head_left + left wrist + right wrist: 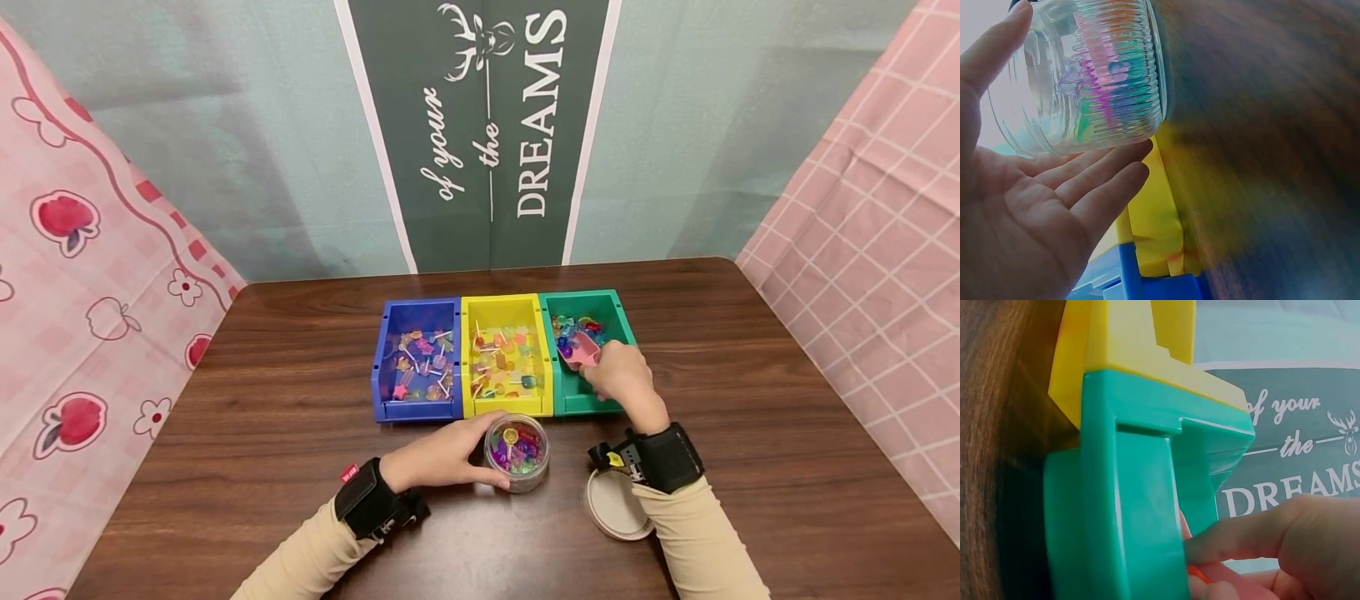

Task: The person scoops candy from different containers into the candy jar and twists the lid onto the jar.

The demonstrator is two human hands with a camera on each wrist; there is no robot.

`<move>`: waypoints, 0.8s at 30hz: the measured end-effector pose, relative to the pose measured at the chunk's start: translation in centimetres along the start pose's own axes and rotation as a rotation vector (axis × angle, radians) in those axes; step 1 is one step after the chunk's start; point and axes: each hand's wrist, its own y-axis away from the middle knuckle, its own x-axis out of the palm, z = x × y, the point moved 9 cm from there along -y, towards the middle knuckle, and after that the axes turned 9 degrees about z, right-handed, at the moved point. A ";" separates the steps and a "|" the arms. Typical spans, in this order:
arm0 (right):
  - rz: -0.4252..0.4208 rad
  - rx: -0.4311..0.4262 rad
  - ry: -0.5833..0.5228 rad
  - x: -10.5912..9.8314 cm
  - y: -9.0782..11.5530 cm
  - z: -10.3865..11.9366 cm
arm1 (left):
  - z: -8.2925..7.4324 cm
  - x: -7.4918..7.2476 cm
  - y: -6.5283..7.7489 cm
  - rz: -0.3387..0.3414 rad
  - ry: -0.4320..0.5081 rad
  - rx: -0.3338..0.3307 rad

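My left hand [442, 457] holds a clear round jar [1041, 87] between thumb and fingers, and the jar stands on the table before the yellow bin. Ribbed walls show in the left wrist view, with colourful translucent charms [519, 454] inside. Over at the green bin [581, 406], my right hand [621, 375] grips a small pink scoop [581, 351] by its handle. The scoop is down inside that bin, its mouth against a pile of blue, purple and red beads [588, 327]. In the right wrist view the bin's front wall partly hides the scoop.
Left of the green bin stand a yellow bin [498, 310] and a blue bin [422, 315], side by side, both with lollipop-shaped and star charms. A round pale lid [617, 502] lies on the wooden table [300, 375], partly under my right forearm. Cloth hangs behind.
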 end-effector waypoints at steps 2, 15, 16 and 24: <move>-0.004 -0.013 -0.016 -0.1 0.1 0.1 | 0.0 0.0 0.0 -0.001 -0.004 0.000; 0.020 -0.079 -0.042 -1.2 1.0 0.1 | 0.0 0.0 0.0 0.009 0.017 -0.002; 0.028 -0.086 -0.046 -1.3 1.1 0.1 | 0.0 0.0 0.1 0.010 0.014 -0.007; 0.069 -0.137 -0.102 -2.5 2.1 0.0 | -0.3 -0.2 0.1 0.010 0.007 -0.025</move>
